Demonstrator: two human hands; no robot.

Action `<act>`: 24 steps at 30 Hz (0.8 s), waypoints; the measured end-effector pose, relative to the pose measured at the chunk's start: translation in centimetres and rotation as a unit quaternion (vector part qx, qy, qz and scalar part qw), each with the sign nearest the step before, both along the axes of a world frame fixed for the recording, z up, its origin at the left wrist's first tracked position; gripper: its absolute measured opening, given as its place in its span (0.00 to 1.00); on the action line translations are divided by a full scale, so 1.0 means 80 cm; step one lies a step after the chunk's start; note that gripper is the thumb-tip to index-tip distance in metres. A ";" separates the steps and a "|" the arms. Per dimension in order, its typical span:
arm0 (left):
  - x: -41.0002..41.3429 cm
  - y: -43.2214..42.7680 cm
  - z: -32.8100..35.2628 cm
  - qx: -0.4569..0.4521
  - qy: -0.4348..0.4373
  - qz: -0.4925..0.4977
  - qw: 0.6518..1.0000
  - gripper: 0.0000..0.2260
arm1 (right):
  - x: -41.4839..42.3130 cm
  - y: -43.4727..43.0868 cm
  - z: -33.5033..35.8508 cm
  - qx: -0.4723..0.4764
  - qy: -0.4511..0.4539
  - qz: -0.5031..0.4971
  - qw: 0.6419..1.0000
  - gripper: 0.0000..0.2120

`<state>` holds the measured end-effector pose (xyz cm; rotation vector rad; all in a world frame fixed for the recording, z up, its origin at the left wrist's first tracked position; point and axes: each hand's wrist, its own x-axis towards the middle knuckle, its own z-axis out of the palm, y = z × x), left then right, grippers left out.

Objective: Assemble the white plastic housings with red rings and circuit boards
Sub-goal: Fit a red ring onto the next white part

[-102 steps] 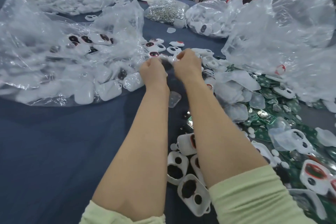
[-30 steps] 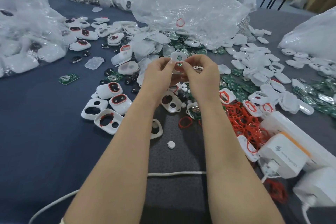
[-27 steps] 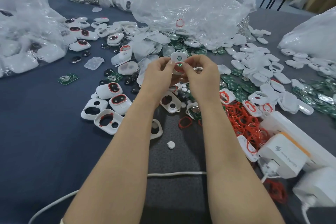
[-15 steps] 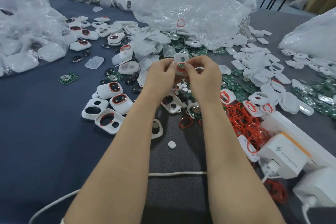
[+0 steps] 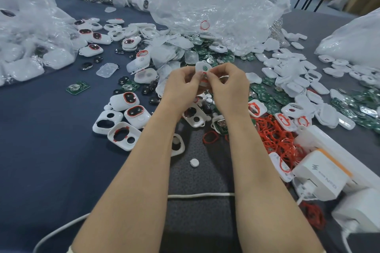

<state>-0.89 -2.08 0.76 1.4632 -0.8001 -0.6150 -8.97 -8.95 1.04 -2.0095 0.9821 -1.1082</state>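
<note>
While both sets of fingers pinch one white housing [image 5: 202, 67] up off the table [image 5: 41, 160], I'd call this the fitting step. A green circuit board [image 5: 204, 68] shows through the housing's upper opening and a bit of red ring [image 5: 203, 82] shows at its lower edge, so both look to be going in. My fingertips cover most of the seam, so I can't tell if either is fully home. My left hand [image 5: 181, 86] has its fingers curled onto the housing's left edge, and my right hand [image 5: 228, 86] pinches the right edge with thumb and forefinger, thumbs almost meeting in the middle. The housing sits between the two hands, its top poking up above the fingertips, in the air over the loose parts. The next move probably calls for an even squeeze round the rim so the board seats flat and the ring isn't nipped. Then it would go down with the finished housings [image 5: 131, 98] to the left. An empty shell with a ring already fitted [image 5: 123, 135] lies near my left forearm. The loose rings pile [image 5: 273, 135] is just beside my right forearm, and spare boards [image 5: 265, 92] lie right of that hand. Lots of unbuilt parts are out, so I judge the task far from done.
</note>
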 end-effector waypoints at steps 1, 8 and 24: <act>0.000 0.000 0.000 -0.001 0.005 0.000 1.000 0.10 | 0.001 0.000 -0.001 0.004 -0.004 0.004 1.000 0.02; 0.001 0.003 -0.001 -0.034 0.057 -0.017 0.998 0.10 | -0.008 -0.012 -0.003 0.307 -0.152 0.118 0.932 0.03; 0.005 0.002 -0.002 -0.055 0.113 -0.007 0.992 0.11 | -0.001 -0.010 -0.014 0.193 -0.099 0.083 0.973 0.06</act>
